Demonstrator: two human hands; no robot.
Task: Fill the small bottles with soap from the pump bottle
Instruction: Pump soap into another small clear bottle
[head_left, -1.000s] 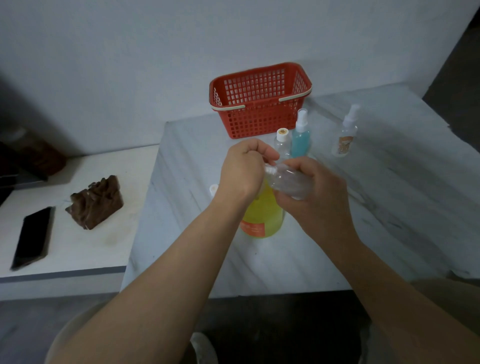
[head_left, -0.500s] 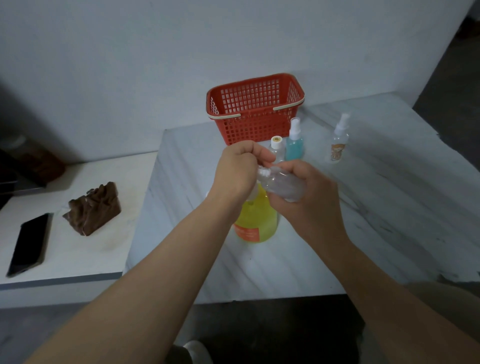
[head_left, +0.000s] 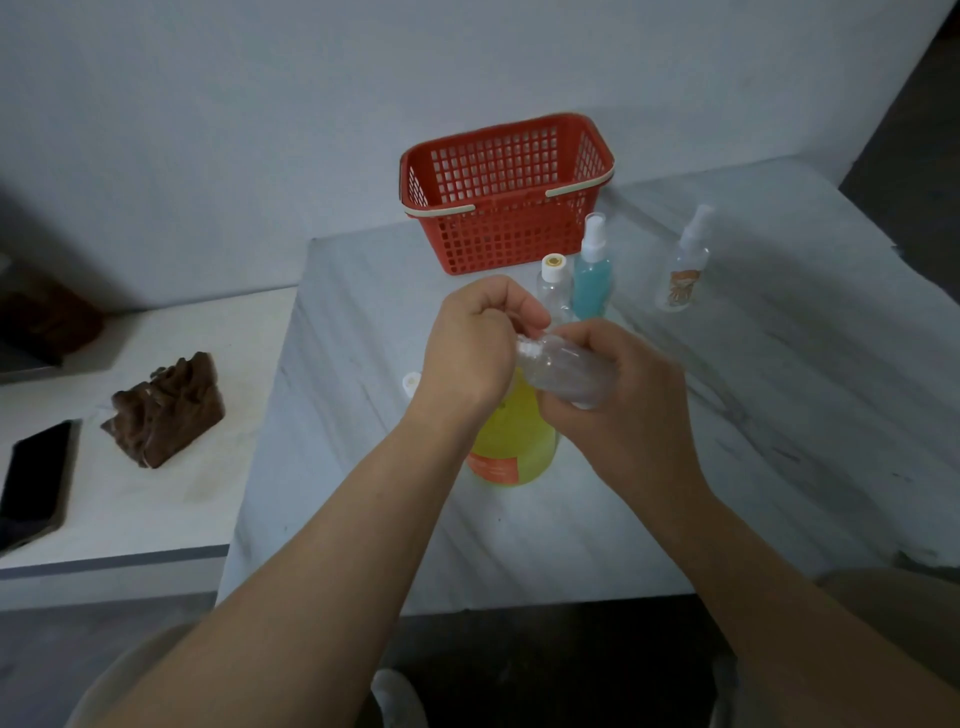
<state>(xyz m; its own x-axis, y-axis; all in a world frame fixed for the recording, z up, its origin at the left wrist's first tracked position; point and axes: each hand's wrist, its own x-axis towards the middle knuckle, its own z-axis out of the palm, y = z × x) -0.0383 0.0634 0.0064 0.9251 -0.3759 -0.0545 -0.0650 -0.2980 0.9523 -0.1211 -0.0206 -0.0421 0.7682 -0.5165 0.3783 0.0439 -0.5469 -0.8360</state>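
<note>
Item 1: pump bottle (head_left: 514, 447), yellow liquid, orange label, upright on the marble table (head_left: 779, 415); its head is hidden under the left hand.
Item 2: left hand (head_left: 467, 348), fingers curled closed over the top of the pump bottle.
Item 3: small clear bottle (head_left: 566, 371), tipped almost on its side, neck pointing to 9 o'clock and meeting the left hand; contents not readable.
Item 4: right hand (head_left: 623, 410), fingers wrapped round the body of the small clear bottle.
Item 5: white cap (head_left: 410, 383), on the table at 9 o'clock of the pump bottle.
Item 6: 3 upright bottles at 12 to 2 o'clock: capped clear bottle (head_left: 553, 286), blue spray bottle (head_left: 592, 278) just beside it, labelled spray bottle (head_left: 684, 270) apart.
Item 7: red basket (head_left: 506, 208), 12 o'clock, at the wall.
Item 8: brown lump (head_left: 166, 410) and black phone (head_left: 34, 483), on a lower white surface at 9 o'clock.
</note>
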